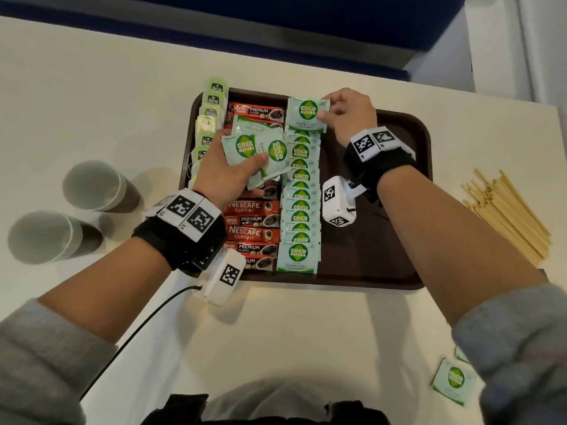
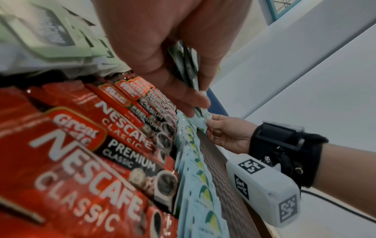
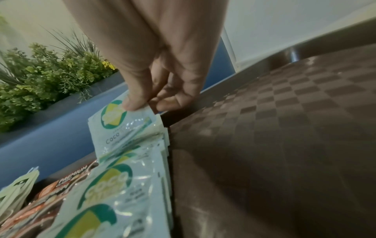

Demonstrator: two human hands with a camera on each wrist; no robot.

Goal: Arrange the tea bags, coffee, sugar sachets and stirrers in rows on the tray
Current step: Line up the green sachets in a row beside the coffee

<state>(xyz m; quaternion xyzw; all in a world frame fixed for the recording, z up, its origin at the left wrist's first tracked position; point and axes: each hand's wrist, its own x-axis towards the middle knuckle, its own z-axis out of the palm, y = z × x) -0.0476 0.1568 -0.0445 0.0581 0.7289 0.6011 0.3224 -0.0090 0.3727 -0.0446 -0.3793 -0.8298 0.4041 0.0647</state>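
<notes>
Mid sugar row: my right hand pinches one Coco Natura sachet at the row's far end; left hand grips spare sachets. Next: lay it overlapped, square.

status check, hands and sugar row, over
Right hand pinches sugar sachet at far end of sugar row. Left hand grips spare sachets. Stirrers off tray. Nothing blocking.
</notes>
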